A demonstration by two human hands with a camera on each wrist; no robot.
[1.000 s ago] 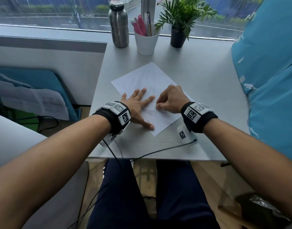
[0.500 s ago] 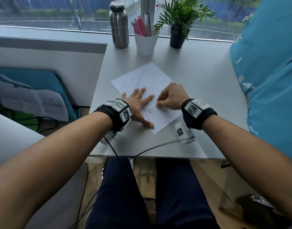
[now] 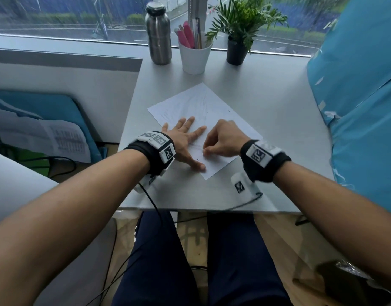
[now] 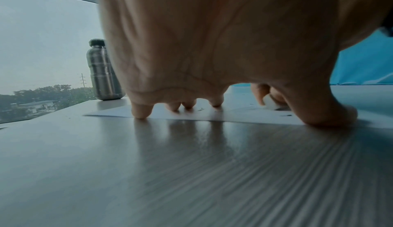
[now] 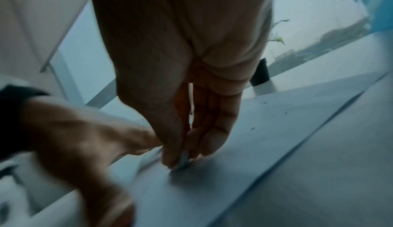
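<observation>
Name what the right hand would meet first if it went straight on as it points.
The left hand, flat on the paper. The right hand, pinching a white eraser, points into the gap between that hand's thumb and index finger, probably close, though depth is unclear.

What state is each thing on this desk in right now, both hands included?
Paper: flat on the desk, faint pencil marks on it.
Left hand: fingers straight and spread, pressing the paper.
Right hand: pinching the eraser.
Eraser: white, its end on the paper.
Bottle: upright, capped.
Cup: upright, holding pens.
Plant: upright in its black pot.
</observation>
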